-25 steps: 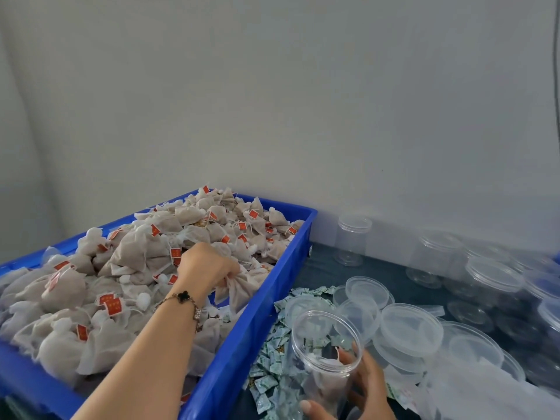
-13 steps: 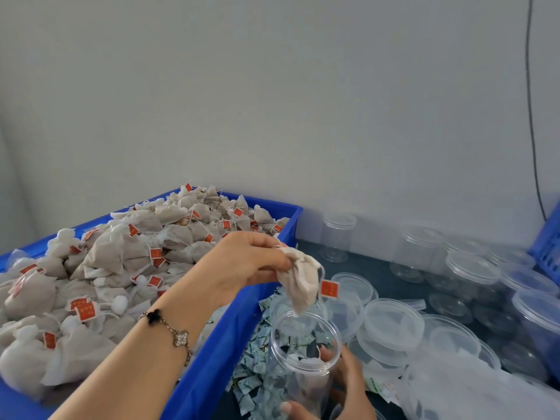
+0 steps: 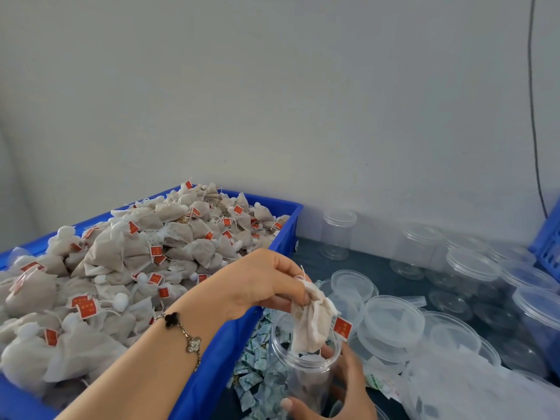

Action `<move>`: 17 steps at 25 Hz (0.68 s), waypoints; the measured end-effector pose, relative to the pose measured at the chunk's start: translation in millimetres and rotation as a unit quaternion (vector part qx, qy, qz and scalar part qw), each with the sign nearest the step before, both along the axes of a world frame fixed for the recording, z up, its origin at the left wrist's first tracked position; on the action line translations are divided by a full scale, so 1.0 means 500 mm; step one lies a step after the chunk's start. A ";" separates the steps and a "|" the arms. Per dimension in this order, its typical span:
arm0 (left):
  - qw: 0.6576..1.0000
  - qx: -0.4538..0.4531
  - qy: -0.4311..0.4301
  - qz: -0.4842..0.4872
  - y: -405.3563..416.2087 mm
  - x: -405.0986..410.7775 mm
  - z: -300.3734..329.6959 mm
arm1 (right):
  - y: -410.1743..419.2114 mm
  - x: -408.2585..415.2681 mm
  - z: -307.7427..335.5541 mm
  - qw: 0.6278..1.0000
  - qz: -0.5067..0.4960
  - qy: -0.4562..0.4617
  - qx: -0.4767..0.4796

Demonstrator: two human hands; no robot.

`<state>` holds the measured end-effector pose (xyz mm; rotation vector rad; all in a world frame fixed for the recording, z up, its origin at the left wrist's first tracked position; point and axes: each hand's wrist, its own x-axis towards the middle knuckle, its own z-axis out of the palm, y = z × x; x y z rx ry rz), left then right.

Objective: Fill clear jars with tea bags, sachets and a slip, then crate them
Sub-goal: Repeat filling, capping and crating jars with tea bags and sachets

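My left hand (image 3: 266, 283) pinches a beige tea bag (image 3: 312, 322) by its top, and the bag's lower end hangs inside the mouth of a clear jar (image 3: 303, 371). A red tag (image 3: 342, 328) dangles beside the jar's rim. My right hand (image 3: 339, 389) grips the jar from the near side, low in the view. At least one tea bag lies inside the jar. A blue crate (image 3: 218, 353) heaped with tea bags (image 3: 127, 262) fills the left. Small green-white sachets (image 3: 257, 368) lie in a pile between crate and jar.
Clear lids (image 3: 394, 319) are stacked right of the jar, and several empty clear jars (image 3: 339, 234) stand along the wall. A blue basket's corner (image 3: 548, 241) shows at the right edge. A clear plastic bag (image 3: 472, 389) lies at the lower right.
My left hand lifted a tea bag out of the crate, carried it right, and lowered it into the jar's mouth. The right hand kept holding the jar.
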<state>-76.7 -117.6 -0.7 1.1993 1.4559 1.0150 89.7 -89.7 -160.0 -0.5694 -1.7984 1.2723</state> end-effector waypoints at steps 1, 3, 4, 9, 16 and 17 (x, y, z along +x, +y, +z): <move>1.000 -0.002 0.002 0.000 0.000 0.001 0.000 | 0.001 0.000 -0.001 1.000 -0.003 -0.001 0.002; 1.000 -0.005 0.007 0.002 0.000 0.003 0.000 | 0.003 -0.001 -0.003 1.000 -0.006 -0.003 0.007; 1.000 -0.006 0.007 0.003 0.000 0.004 0.001 | 0.003 -0.001 -0.001 1.000 -0.006 -0.004 0.009; 1.000 -0.006 0.009 0.002 -0.001 0.006 0.003 | -0.001 -0.002 0.002 1.000 -0.008 -0.009 0.020; 1.000 -0.006 0.006 0.006 -0.003 0.002 0.002 | -0.002 0.002 0.005 1.000 0.000 -0.007 0.030; 1.000 0.000 0.003 0.011 -0.003 0.000 0.002 | -0.005 0.002 0.007 1.000 0.000 -0.004 0.025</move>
